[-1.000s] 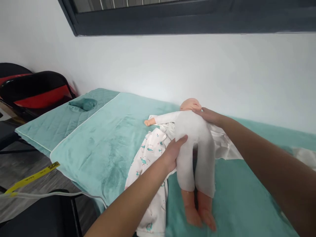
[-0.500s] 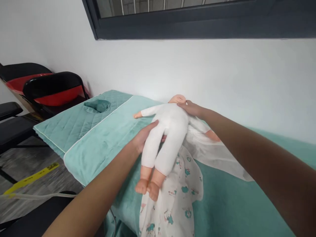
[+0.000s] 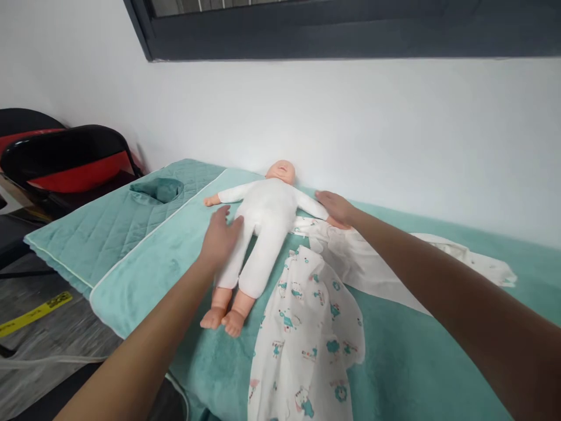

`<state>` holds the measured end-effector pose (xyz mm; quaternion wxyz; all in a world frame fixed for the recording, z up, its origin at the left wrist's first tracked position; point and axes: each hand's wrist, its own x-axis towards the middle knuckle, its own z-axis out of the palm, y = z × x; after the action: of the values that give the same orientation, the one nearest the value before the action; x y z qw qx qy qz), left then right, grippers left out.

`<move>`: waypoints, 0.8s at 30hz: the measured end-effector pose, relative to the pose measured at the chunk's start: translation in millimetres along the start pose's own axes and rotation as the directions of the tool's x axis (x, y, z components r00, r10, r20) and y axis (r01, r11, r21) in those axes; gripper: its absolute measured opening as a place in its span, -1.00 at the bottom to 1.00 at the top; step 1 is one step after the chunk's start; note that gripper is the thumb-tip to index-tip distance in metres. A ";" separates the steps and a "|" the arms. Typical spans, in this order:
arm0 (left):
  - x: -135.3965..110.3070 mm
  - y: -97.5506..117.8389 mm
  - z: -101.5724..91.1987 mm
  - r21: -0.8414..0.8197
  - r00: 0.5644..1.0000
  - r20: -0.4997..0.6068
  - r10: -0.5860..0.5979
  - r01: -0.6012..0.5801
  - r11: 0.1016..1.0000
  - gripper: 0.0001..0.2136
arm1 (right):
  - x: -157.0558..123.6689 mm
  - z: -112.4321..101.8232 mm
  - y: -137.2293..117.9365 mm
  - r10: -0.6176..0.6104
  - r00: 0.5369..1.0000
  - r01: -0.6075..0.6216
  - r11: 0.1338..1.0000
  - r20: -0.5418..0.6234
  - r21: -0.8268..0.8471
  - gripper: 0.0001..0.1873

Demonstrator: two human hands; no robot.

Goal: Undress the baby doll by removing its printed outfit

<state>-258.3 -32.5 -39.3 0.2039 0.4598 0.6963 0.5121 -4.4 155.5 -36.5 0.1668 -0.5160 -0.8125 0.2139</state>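
A baby doll (image 3: 272,207) with a white cloth body lies on its back on the green bed cover (image 3: 149,263), head towards the wall, arms spread. Beside its hip and thigh is my left hand (image 3: 220,237), fingers apart and holding nothing. My right hand (image 3: 335,207) is by the doll's arm on the right, fingers stretched out and partly over that arm's end. Right of the doll's legs lies a white printed baby garment (image 3: 311,345). Another white garment (image 3: 350,257) spreads out under the doll's hand and my right forearm, which hides part of it.
The bed's left end has a quilted cover with a face hole (image 3: 158,190). Black and red folding chairs (image 3: 79,164) stand at the left. A white wall (image 3: 394,128) with a dark window frame (image 3: 307,35) runs behind. A yellow strip (image 3: 35,313) marks the floor.
The doll has moved left and been laid down on the cover, off the garments. Both hands have let go of its body; my left hand has shifted left.
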 end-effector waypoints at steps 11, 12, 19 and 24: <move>-121.8 40.1 24.9 0.096 0.285 0.802 0.525 -0.929 0.357 -0.20 | -147.9 -74.2 69.9 0.174 0.981 -0.111 0.869 0.089 -0.482 -0.74; -128.0 40.8 29.3 0.080 0.266 0.805 0.530 -0.934 0.347 -0.24 | -158.7 -76.4 63.1 0.153 0.982 -0.077 0.862 0.111 -0.501 -0.76; -151.9 67.4 45.6 0.042 0.228 0.740 0.633 -0.954 0.296 -0.73 | -246.1 -78.4 -10.2 -0.234 0.919 0.379 0.748 0.318 -0.545 -0.68; -174.7 108.7 49.1 0.085 0.360 0.550 0.754 -0.922 0.378 -0.75 | -295.8 -92.8 -42.1 -0.386 0.909 0.408 0.755 0.154 -0.514 -0.60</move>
<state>-88.0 -149.3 6.7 -0.0433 0.8828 0.3729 0.2823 130.8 -113.2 49.7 0.0420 -0.3534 -0.9331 -0.0515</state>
